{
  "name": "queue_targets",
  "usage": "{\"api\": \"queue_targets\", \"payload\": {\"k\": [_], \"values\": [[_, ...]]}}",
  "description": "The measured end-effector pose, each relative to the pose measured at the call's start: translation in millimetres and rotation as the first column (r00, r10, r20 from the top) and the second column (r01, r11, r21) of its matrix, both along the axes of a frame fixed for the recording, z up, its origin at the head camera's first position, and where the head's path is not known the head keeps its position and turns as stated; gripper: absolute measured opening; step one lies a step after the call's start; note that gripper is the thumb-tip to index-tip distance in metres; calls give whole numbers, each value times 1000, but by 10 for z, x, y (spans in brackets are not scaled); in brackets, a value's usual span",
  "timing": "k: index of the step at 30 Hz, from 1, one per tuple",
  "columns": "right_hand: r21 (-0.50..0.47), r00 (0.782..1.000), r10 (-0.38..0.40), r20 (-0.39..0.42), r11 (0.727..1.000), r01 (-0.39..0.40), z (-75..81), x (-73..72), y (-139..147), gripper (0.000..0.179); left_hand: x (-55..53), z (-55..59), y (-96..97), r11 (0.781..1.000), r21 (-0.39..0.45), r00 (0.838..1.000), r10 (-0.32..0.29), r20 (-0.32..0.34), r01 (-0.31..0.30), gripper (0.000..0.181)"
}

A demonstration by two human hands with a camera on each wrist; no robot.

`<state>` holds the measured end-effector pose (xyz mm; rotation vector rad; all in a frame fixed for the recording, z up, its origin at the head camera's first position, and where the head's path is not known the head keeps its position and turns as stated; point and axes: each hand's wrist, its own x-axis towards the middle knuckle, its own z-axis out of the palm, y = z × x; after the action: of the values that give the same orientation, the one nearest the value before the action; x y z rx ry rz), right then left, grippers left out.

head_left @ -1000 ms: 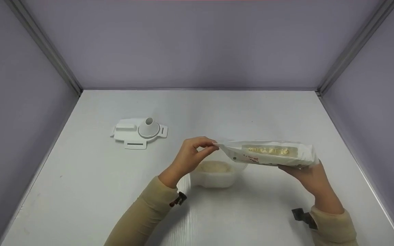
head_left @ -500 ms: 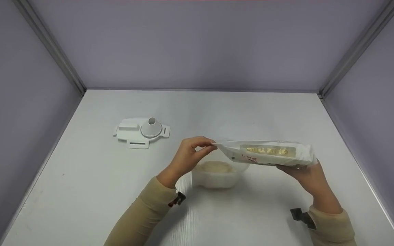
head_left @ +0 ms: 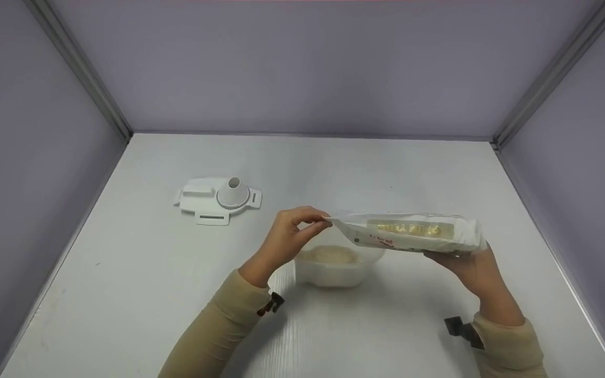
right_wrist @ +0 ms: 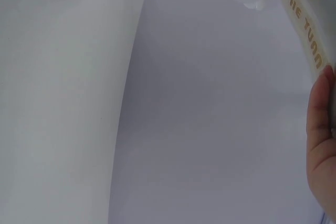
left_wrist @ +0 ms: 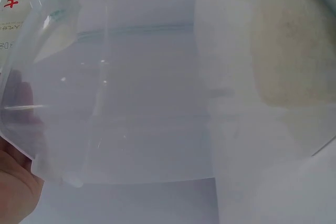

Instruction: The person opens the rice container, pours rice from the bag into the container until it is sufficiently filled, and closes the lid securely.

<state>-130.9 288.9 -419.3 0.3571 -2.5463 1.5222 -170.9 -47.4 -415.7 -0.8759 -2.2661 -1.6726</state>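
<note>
A white printed plastic bag (head_left: 413,233) with a see-through window lies sideways in the air between both hands. My left hand (head_left: 289,236) pinches its narrow left end between thumb and fingers. At the other end, my right hand (head_left: 473,275) grips the bag from below and behind, most of its fingers hidden. In the right wrist view, the right hand (right_wrist: 321,135) holds the bag's lettered side (right_wrist: 307,24). Below the left end stands a clear plastic tub (head_left: 329,275) with pale, rice-like contents. Its see-through wall (left_wrist: 147,87) fills much of the left wrist view.
At the back left of the white table (head_left: 124,262) lies a flat white plastic part (head_left: 216,199) with a cone-shaped spout and slotted tabs. Grey-purple panels (head_left: 308,68) with metal corner strips surround the table on the back and sides.
The view shifts slightly. Both hands keep their hold on the bag, which stays at nearly the same tilt over the tub.
</note>
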Motion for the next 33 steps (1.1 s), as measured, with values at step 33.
{"api": "queue_targets", "payload": {"k": [33], "values": [[59,998,-20,59,998,16,44,-13,-179,67,85,-8,-170,998,59,999,28,43,-30,12]]}}
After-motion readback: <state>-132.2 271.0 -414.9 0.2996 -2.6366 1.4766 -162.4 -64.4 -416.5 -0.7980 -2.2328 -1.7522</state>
